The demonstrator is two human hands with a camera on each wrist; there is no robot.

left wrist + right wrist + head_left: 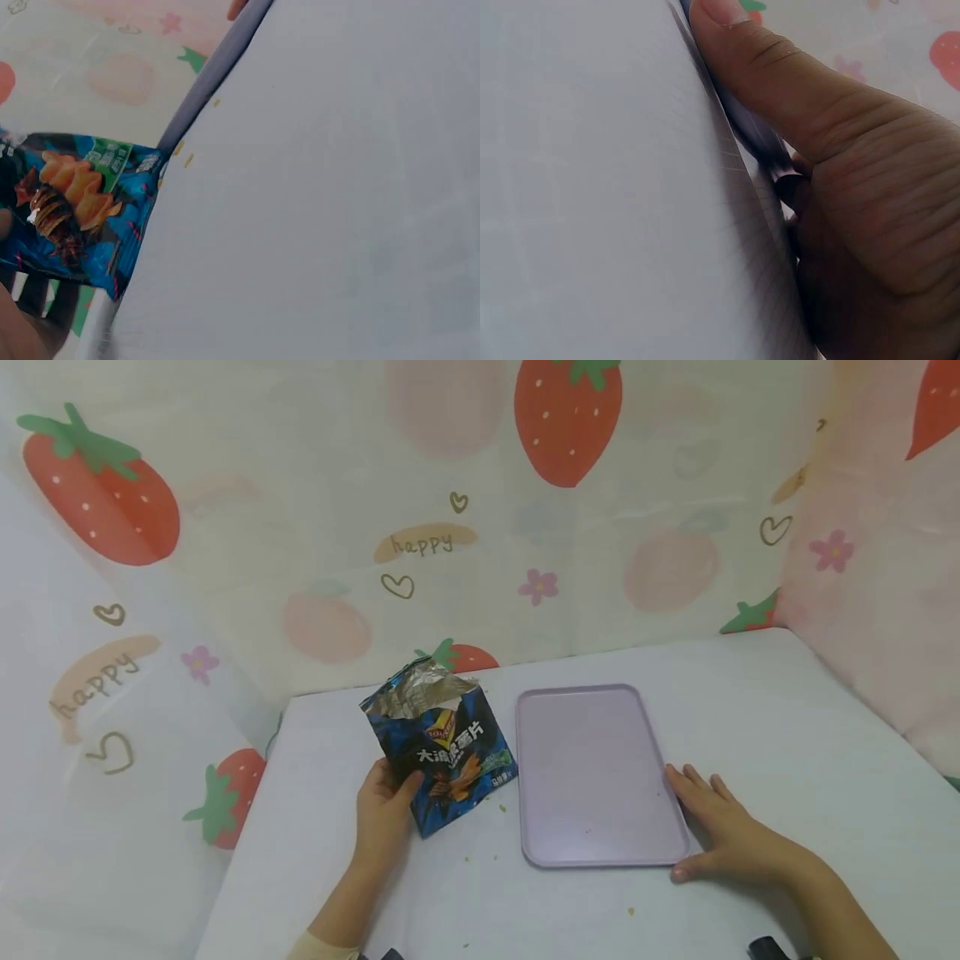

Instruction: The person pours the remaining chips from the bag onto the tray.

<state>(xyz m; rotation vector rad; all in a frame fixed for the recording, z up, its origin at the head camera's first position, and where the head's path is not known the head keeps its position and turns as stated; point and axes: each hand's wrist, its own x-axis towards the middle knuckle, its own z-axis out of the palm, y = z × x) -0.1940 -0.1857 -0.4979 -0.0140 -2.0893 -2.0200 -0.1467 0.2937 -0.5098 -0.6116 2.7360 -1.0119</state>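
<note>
A blue potato chip bag (450, 752), torn open with its silver lining showing at the top, is in my left hand (384, 818). The thumb lies over the front of the bag near its lower left edge, with the other fingers behind it. To the bag's right, a pale purple tray (600, 777) lies flat on the table, its surface bare but for tiny specks. My right hand (738, 847) rests at the tray's right edge, fingers extended and thumb by the lower right corner. From the right wrist, the thumb (780, 82) appears against the tray's side.
Several small yellow crumbs (502, 808) are scattered on the white table (570, 914) left of and in front of the tray. A strawberry-print cloth (450, 460) hangs behind the table and along both sides.
</note>
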